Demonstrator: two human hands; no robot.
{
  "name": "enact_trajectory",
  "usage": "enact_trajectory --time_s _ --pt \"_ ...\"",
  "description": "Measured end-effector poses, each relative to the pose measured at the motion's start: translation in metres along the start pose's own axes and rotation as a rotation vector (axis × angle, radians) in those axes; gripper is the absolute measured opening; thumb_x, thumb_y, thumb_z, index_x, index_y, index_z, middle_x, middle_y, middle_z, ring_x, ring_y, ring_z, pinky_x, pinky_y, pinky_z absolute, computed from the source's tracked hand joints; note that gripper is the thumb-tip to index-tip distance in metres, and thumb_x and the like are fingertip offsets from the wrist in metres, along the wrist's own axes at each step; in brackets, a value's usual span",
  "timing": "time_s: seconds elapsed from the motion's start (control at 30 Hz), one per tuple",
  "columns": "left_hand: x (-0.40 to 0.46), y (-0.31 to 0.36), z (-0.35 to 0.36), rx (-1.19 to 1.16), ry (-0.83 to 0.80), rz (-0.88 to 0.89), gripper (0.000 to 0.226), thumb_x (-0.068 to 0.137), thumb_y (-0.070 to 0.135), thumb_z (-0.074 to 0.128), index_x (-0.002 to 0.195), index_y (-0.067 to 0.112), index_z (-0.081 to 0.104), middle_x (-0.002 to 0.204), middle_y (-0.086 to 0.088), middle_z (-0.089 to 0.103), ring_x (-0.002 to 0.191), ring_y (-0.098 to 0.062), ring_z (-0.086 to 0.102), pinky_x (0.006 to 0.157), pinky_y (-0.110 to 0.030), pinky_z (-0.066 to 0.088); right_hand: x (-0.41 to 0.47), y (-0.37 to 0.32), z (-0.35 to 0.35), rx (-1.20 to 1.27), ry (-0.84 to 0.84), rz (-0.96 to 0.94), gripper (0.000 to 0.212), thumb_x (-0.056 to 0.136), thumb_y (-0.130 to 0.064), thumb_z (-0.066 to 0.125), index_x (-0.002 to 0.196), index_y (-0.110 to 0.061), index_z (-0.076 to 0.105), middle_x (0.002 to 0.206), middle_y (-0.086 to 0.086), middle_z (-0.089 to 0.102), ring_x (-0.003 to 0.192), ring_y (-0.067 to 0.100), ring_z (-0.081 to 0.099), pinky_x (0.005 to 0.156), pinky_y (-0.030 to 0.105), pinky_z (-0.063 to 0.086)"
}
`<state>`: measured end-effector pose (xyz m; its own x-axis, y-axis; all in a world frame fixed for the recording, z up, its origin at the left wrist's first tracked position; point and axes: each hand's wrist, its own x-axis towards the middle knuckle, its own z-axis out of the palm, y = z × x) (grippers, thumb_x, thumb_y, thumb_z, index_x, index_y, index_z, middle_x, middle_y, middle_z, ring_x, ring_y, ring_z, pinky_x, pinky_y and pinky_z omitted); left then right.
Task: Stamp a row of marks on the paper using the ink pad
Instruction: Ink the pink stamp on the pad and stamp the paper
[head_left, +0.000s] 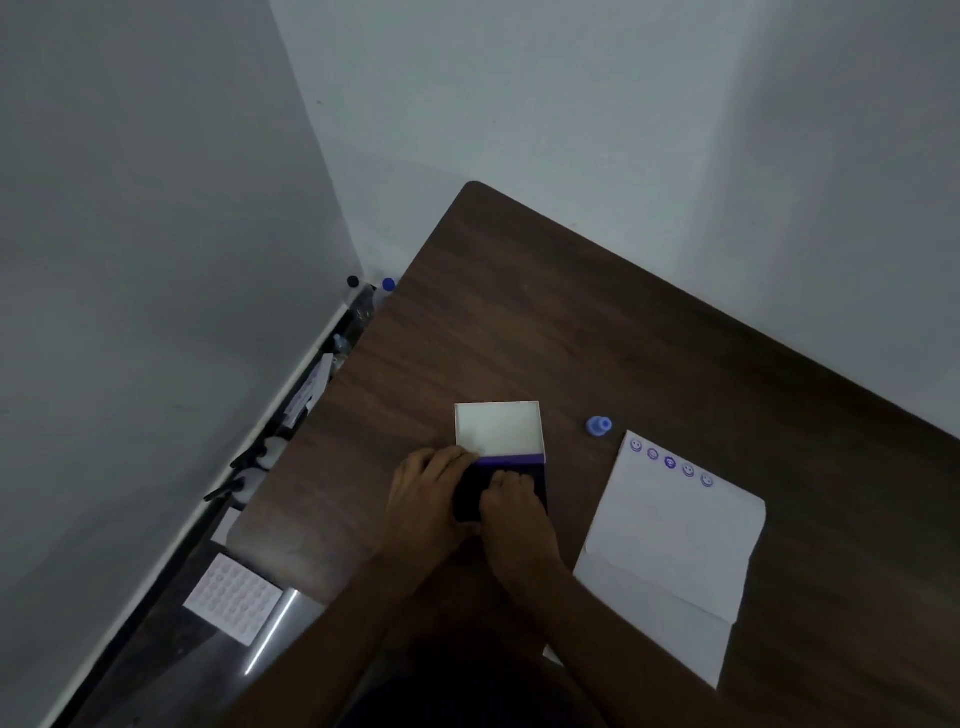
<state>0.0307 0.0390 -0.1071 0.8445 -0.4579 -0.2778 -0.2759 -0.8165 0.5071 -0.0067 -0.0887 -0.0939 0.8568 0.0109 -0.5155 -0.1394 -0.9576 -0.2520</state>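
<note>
The ink pad (537, 475) lies in the middle of the dark wooden table (545, 322), its white lid (497, 428) swung open and lying flat behind the dark purple base. My left hand (428, 499) holds the pad's left side. My right hand (511, 512) rests on the pad's dark surface with fingers curled. A small blue stamp (599, 426) stands alone on the table to the right of the lid. The white paper (675, 545) lies further right, with a row of several purple smiley marks (670, 461) along its top edge.
Off the table's left edge, stamped sheets (231, 597) and dark clutter (254, 467) lie along the floor by the wall. Bottle caps (387, 284) show at the far corner. Grey walls (156, 208) close in on the left and behind.
</note>
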Motion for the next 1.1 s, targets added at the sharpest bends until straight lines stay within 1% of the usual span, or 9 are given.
enact_trajectory --time_s 0.2,0.3,0.37,0.43,0.5,0.6,0.8,0.97,1.1 --pt "-0.002 0.012 -0.018 0.024 -0.009 0.059 0.083 0.069 0.049 0.073 0.141 0.027 0.037 0.145 0.003 0.041 0.132 -0.017 0.031 0.110 -0.037 0.028 -0.003 0.004 -0.013 0.116 -0.052 0.081 0.036 0.089 -0.016 0.057 0.124 -0.010 0.049 0.131 0.012 0.052 0.121 0.028 0.047 0.104 0.040 0.037" --pt "-0.004 0.018 -0.030 -0.085 0.035 0.048 0.079 0.067 0.050 0.075 0.136 0.033 0.041 0.138 0.006 0.048 0.127 -0.012 0.037 0.105 -0.031 0.031 -0.011 0.007 -0.031 0.412 0.035 0.322 0.027 0.093 -0.022 0.051 0.115 -0.008 0.055 0.118 0.010 0.058 0.113 0.027 0.054 0.095 0.037 0.040" --pt "-0.007 0.024 -0.040 -0.210 0.065 0.016 0.074 0.066 0.053 0.074 0.131 0.038 0.045 0.134 0.011 0.050 0.124 -0.007 0.040 0.103 -0.030 0.034 -0.027 0.009 -0.047 0.696 0.134 0.439 0.024 0.094 -0.032 0.049 0.104 -0.016 0.063 0.102 0.002 0.067 0.095 0.013 0.062 0.086 0.030 0.047" --pt "-0.012 0.038 -0.053 -0.345 0.069 -0.014 0.069 0.063 0.059 0.071 0.126 0.045 0.046 0.127 0.021 0.050 0.118 0.002 0.041 0.098 -0.025 0.038 -0.050 0.014 -0.065 0.894 0.236 0.351 0.018 0.091 -0.037 0.055 0.096 -0.026 0.069 0.089 -0.005 0.070 0.082 0.005 0.064 0.074 0.023 0.050" --pt "-0.017 0.057 -0.063 -0.426 0.057 -0.042 0.066 0.062 0.061 0.071 0.122 0.044 0.048 0.124 0.021 0.052 0.114 0.004 0.044 0.096 -0.026 0.041 -0.072 0.019 -0.082 1.146 0.223 0.326 0.017 0.087 -0.037 0.060 0.094 -0.027 0.071 0.081 0.000 0.072 0.073 0.013 0.066 0.063 0.024 0.053" --pt "-0.024 0.088 -0.078 -0.466 0.028 -0.061 0.064 0.068 0.046 0.078 0.124 0.026 0.055 0.125 0.004 0.057 0.113 -0.010 0.051 0.098 -0.034 0.045 -0.093 0.023 -0.105 1.631 0.123 0.320 0.023 0.090 -0.023 0.056 0.103 -0.010 0.070 0.082 0.015 0.067 0.069 0.023 0.059 0.063 0.030 0.048" --pt "-0.048 0.149 -0.095 -0.552 0.021 -0.025 0.055 0.074 0.008 0.077 0.123 0.000 0.053 0.131 -0.015 0.053 0.114 -0.010 0.044 0.085 0.009 0.023 -0.133 0.025 -0.128 2.297 0.093 0.237 0.029 0.077 -0.015 0.058 0.099 -0.002 0.072 0.111 0.022 0.068 0.105 0.036 0.064 0.084 0.042 0.055" --pt "-0.059 0.178 -0.123 -0.469 0.209 0.200 0.049 0.063 0.015 0.086 0.107 0.002 0.068 0.112 -0.004 0.064 0.104 -0.016 0.057 0.096 -0.017 0.041 -0.148 0.022 -0.135 2.560 0.059 0.148 0.053 0.059 -0.007 0.083 0.108 0.004 0.066 0.120 0.026 0.062 0.116 0.037 0.055 0.093 0.039 0.044" --pt "-0.062 0.192 -0.131 -0.440 0.358 0.350 0.044 0.063 0.032 0.082 0.099 0.015 0.063 0.099 -0.003 0.065 0.097 -0.001 0.054 0.089 -0.031 0.048 -0.159 0.023 -0.139 2.614 0.099 0.093 0.031 0.074 -0.006 0.058 0.101 0.005 0.069 0.113 0.026 0.066 0.102 0.036 0.065 0.091 0.041 0.044"
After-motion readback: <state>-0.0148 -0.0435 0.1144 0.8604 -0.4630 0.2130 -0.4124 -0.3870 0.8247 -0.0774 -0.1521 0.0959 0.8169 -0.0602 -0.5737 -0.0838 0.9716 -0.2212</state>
